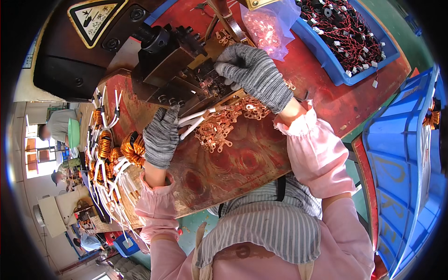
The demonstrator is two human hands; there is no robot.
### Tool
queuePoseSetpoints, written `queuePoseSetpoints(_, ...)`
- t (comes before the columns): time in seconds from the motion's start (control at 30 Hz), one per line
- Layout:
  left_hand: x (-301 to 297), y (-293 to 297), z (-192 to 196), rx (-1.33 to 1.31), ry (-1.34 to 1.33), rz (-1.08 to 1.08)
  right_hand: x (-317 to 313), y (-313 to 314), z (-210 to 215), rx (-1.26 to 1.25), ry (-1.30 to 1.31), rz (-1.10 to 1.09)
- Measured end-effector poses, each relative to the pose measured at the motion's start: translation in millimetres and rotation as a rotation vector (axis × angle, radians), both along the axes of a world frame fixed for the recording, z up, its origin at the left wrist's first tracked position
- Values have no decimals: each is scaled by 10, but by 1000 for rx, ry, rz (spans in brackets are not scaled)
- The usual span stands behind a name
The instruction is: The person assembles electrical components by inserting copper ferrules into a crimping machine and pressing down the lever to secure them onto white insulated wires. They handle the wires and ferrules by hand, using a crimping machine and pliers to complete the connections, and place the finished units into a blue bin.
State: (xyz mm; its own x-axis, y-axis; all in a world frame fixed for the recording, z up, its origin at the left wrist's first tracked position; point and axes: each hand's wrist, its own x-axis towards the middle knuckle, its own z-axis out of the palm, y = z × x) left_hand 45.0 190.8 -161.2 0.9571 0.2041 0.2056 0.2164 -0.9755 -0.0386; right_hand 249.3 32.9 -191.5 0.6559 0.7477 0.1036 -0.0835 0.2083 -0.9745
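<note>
On the worn red-brown workbench (242,163) in front of you, the black metal crimping press (163,56) takes up the far left, its tooling facing your hands. Right of it sits a blue plastic bin of red-and-black wired parts (347,37), out of the working area. Along the bench's left edge lies a row of copper-wound toroid coils with white sleeved leads (105,149), queued close to your left hand (161,137). That hand, in a grey knit glove, is closed around one coil's white leads (193,121), aiming their ends toward the press. Your right hand (254,74), also gloved, curls fingertips-down at the tooling; what it pinches, I cannot tell. Between your hands spreads a loose heap of copper ring terminals (224,123), within easy reach.
</note>
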Motion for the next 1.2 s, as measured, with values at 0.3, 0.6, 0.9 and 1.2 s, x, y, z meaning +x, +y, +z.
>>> queuePoseSetpoints(0.3, -27, 145, -158, 161, -123, -138, 11, -45, -3, 82, 90, -124)
queuePoseSetpoints(0.6, -255, -227, -69, 54, -335, -72, -570, -542, 97, 179, -969, -371)
queuePoseSetpoints(0.9, -441, -478, -279, 62, -549, -95, -1362, -758, -50, 139, -1476, 66)
queuePoseSetpoints(1.2, -520, -486, -379, -63, -713, -102, -1292, -426, -312, -61, -1347, 109)
